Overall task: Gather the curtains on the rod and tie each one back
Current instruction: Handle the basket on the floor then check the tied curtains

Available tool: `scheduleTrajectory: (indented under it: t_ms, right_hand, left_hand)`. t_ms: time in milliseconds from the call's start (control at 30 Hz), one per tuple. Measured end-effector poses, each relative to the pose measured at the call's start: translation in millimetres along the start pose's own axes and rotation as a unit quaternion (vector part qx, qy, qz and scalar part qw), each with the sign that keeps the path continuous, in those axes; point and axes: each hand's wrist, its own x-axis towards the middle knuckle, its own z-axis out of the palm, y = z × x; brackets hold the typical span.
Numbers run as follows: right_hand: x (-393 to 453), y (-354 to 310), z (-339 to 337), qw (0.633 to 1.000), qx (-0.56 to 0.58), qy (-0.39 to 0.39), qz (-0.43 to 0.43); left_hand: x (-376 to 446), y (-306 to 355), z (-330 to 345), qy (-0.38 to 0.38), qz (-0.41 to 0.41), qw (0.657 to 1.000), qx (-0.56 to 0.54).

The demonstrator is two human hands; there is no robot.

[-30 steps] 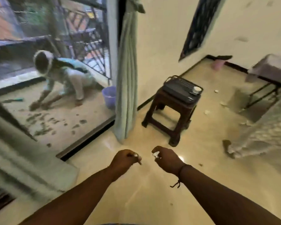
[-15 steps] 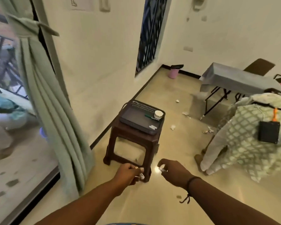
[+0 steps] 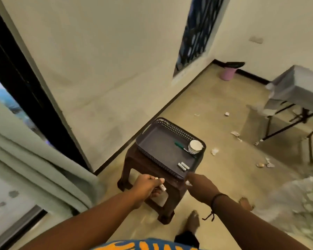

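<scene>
We see the green curtain (image 3: 34, 159) bunched at the doorway's left, its tie out of view; our left hand (image 3: 148, 184) grips a small white tube (image 3: 162, 185); our right hand (image 3: 202, 186) pinches something white, tying seemingly finished.

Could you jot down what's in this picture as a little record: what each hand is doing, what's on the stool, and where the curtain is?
left hand: grips a small white cylinder
right hand: curled round a small white item, mostly hidden
stool: dark brown, just ahead of both hands, carries a tray
tray: dark, lattice rim; holds a green pen, a stack of white cups and two white cylinders
curtain: pale green, at left by the doorway
floor: scattered paper scraps
</scene>
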Motion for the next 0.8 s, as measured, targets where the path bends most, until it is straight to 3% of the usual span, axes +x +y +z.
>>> scheduleTrajectory:
  t_ms: [267,433,533,633,800]
  right_hand:
    - [172,70,-14,0.990,0.024,-0.105,-0.088]
    - [225,82,-9,0.970,0.005,-0.190,-0.152]
    - [231,83,4,0.957,0.004,-0.225,-0.184]
    - [232,88,16,0.951,0.013,-0.239,-0.197]
    - [242,92,21,0.949,-0.004,-0.227,-0.216]
  left_hand:
    - [99,27,56,0.147,-0.092,0.979,-0.110]
    - [150,40,115,0.148,-0.152,0.966,-0.150]
    - [182,35,135,0.183,-0.148,0.971,0.036]
    - [198,28,146,0.189,-0.160,0.921,0.300]
    - [215,22,157,0.200,-0.184,0.887,0.372]
